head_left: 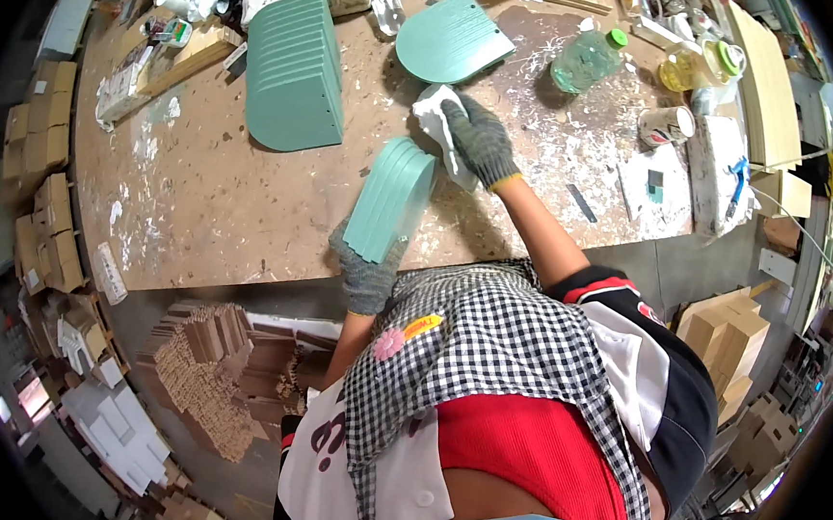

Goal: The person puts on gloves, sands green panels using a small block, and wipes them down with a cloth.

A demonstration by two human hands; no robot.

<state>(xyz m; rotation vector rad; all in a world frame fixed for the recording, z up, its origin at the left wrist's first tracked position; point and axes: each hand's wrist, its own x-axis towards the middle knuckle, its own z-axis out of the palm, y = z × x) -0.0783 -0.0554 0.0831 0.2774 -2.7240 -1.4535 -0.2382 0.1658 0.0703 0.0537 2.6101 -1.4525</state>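
In a grey knit glove, my left hand [370, 268] grips the lower end of a small stack of green round-ended boards [392, 195], tilted at the table's front edge. My gloved right hand [483, 137] is closed on a white cloth [442, 127], which hangs just beside the upper end of the stack. Farther left stands a longer row of the same green boards [297, 78]. Beyond my right hand lies another green round-ended board [451, 40], flat on the table, with small holes along its straight edge.
The worn, paint-spattered table [217, 207] carries a clear bottle with a blue cap [384, 5], a green-lidded jar [587, 61], a jar of yellow liquid [691, 69] and a paper cup [665, 126]. A dark flat strip [582, 203] lies at right. Stacked wood strips [201, 371] sit below the table.
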